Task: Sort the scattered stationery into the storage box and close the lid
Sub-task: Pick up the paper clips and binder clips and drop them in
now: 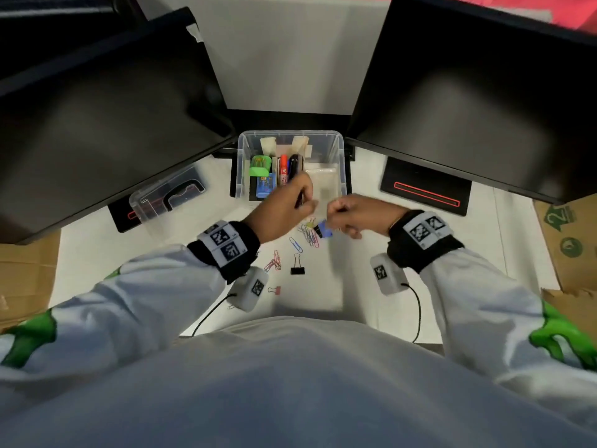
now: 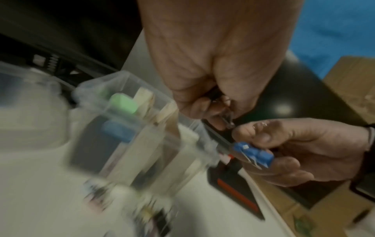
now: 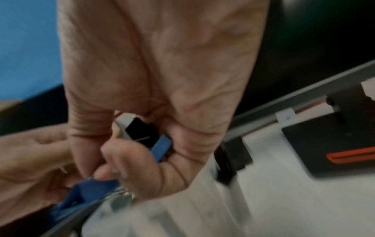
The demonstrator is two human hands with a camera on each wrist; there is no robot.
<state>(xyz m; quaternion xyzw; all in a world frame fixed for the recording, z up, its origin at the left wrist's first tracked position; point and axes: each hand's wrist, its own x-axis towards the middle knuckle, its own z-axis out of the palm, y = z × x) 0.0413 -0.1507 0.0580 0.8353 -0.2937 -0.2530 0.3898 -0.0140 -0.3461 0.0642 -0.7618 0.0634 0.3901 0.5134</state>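
Observation:
The clear storage box (image 1: pixel 339 147) stands at the table's middle and holds a green case (image 1: pixel 260 165), a blue case (image 1: pixel 265 185), a red marker (image 1: pixel 283 169) and a black pen (image 1: pixel 293 164). My left hand (image 1: pixel 298 198) hovers at the box's near rim, its curled fingers pinching a small dark binder clip (image 2: pixel 224 110). Just to its right, my right hand (image 1: pixel 342 215) grips blue binder clips (image 1: pixel 325 230) (image 2: pixel 253 154) and a black one (image 3: pixel 140 132) in its palm. Loose paper clips (image 1: pixel 308 236) lie under both hands.
More paper clips (image 1: pixel 273 261), a black binder clip (image 1: pixel 297 269) and a small pink one (image 1: pixel 275 290) lie nearer me. The clear lid (image 1: pixel 168 195) rests at the left. Two dark monitors (image 1: pixel 113 108) flank the box; cardboard boxes (image 1: pixel 568 240) sit at both sides.

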